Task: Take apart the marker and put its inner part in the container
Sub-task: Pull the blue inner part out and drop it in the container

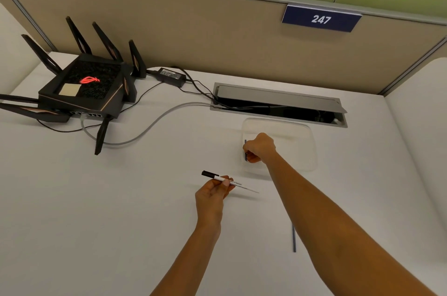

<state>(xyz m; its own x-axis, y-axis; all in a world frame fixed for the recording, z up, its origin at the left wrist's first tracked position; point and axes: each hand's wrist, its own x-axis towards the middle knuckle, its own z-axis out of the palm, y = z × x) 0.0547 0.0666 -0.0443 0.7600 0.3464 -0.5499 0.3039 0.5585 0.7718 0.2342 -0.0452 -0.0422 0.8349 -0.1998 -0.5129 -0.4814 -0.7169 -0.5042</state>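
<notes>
White bench [121,198] runs wide and bare in front and to the left of both arms, lots of free room there. Back edge meets a tan partition [193,36]. A recessed cable tray [278,106] with its lid up sits just behind the clear container [307,140]. Black router [82,87] with antennas takes up the far-left corner, cables trailing toward the tray.

Right hand [260,148] is over the container's left part, curled closed, pinching a thin dark rod, the marker inner part [245,150], which stands roughly upright at the container's left wall. Whether it touches the bottom can't be told.

Left hand [212,192] is nearer the camera, left of the container, well apart from the right hand. It grips the marker body [225,180] between thumb and fingers, black cap pointing left, white barrel pointing right toward the container and blurred at its tip.

A second thin dark rod [294,238] lies flat on the bench beside the right forearm.
</notes>
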